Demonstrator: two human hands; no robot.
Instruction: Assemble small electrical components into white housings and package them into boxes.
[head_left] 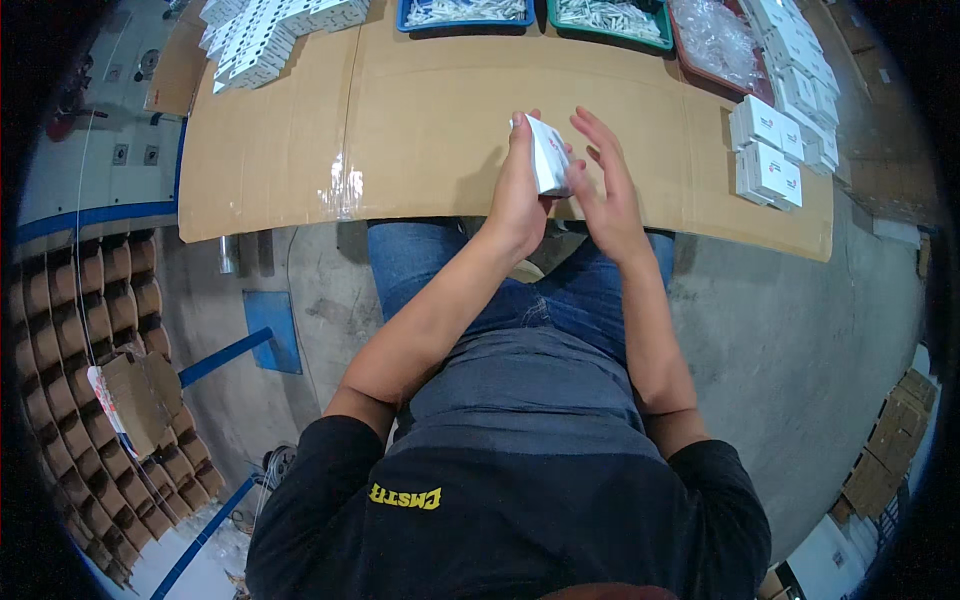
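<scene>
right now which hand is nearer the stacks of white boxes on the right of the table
Right. The right hand is on the side toward the white box stacks; the left hand is farther, holding a small white box.

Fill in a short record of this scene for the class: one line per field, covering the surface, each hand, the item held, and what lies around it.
surface: cardboard sheet over a table
left hand: grips a small white box, held edge-up
right hand: open, fingers spread, beside the box at its right
right of hands: stacks of white boxes
far edge: blue tray, green tray, red tray with clear bags
far left: flat white cartons
floor, left: brown divider grid
</scene>
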